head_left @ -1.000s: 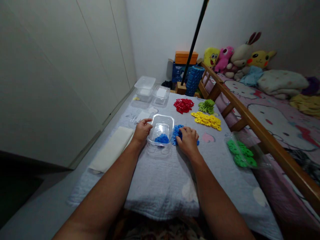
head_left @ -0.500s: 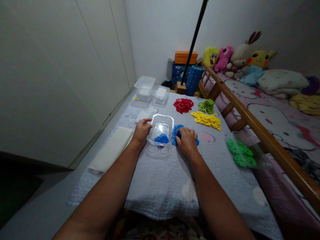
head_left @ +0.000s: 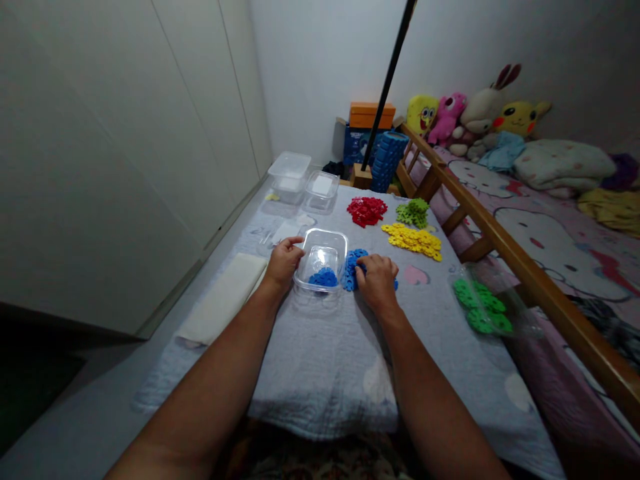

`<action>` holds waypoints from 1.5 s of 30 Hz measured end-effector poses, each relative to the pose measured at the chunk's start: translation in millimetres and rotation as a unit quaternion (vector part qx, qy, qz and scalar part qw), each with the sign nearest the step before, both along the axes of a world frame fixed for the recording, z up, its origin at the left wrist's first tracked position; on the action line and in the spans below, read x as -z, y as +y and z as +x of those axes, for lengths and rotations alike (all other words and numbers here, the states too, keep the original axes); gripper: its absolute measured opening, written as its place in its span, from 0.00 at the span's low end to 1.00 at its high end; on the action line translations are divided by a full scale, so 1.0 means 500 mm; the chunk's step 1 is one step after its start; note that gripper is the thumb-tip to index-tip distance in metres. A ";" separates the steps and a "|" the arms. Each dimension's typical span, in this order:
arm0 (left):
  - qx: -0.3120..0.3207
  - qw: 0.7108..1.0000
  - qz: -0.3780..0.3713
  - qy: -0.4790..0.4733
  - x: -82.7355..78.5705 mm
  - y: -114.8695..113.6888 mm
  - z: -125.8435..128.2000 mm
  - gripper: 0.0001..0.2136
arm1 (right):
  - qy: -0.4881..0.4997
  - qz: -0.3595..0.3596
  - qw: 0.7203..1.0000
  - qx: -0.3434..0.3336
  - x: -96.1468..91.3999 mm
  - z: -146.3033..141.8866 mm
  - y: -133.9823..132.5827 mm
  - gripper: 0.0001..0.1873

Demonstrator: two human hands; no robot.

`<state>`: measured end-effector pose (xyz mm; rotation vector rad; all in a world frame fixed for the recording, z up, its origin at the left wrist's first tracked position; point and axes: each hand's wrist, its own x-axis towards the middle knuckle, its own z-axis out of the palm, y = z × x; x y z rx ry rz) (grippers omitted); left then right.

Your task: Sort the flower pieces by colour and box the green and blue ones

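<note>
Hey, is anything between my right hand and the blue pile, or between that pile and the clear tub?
Nothing visible stands between your right hand and the blue pile. Toward the clear tub, only its own right side stands in between; the top is open.

Tub (head_left: 325, 239): clear plastic, glossy, bright with glare
Blue pieces (head_left: 352, 268): plastic, smooth, low sheen
Tablecloth (head_left: 325, 373): thin cloth, matt, finely crinkled
Bed rail (head_left: 495, 223): brown wood, smooth, faintly glossy
Pink toy (head_left: 447, 121): plush cloth, matt
Wall (head_left: 315, 60): smooth, matt
</note>
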<state>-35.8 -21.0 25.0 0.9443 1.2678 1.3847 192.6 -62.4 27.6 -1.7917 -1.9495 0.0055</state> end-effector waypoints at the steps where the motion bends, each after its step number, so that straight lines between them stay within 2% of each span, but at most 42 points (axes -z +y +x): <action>1: 0.000 1.000 0.001 0.000 -0.001 0.000 0.000 0.20 | 0.007 0.018 1.000 0.004 0.000 0.002 0.001 0.08; 4: 0.000 1.000 0.001 -0.001 -0.003 -0.001 0.001 0.20 | 0.040 0.072 0.996 0.027 -0.006 0.007 0.003 0.09; 7: 0.000 1.000 0.000 0.000 -0.005 -0.003 0.001 0.19 | 0.083 0.097 0.991 0.033 -0.018 0.008 -0.001 0.11; 15: 0.002 1.000 0.002 -0.007 -0.004 -0.004 0.002 0.20 | 0.176 0.087 0.975 -0.106 -0.043 -0.029 -0.028 0.11; 18: 0.000 1.000 0.003 -0.005 -0.004 -0.004 0.001 0.20 | 0.175 0.064 0.974 -0.131 -0.043 -0.046 -0.035 0.10; 24: -0.002 1.000 0.003 -0.010 -0.006 -0.004 0.004 0.21 | 0.141 0.002 0.977 -0.158 -0.036 -0.057 -0.036 0.13; 33: 0.000 1.000 -0.002 -0.008 -0.010 -0.004 0.004 0.21 | 0.115 -0.020 0.973 -0.199 -0.031 -0.056 -0.034 0.14; 40: -0.002 1.000 0.000 -0.011 -0.007 -0.004 0.004 0.22 | 0.118 0.013 0.976 -0.181 -0.033 -0.045 -0.031 0.12; 45: -0.001 1.000 -0.001 -0.007 -0.006 -0.003 0.003 0.21 | 0.094 0.041 0.992 -0.069 -0.028 -0.016 -0.014 0.14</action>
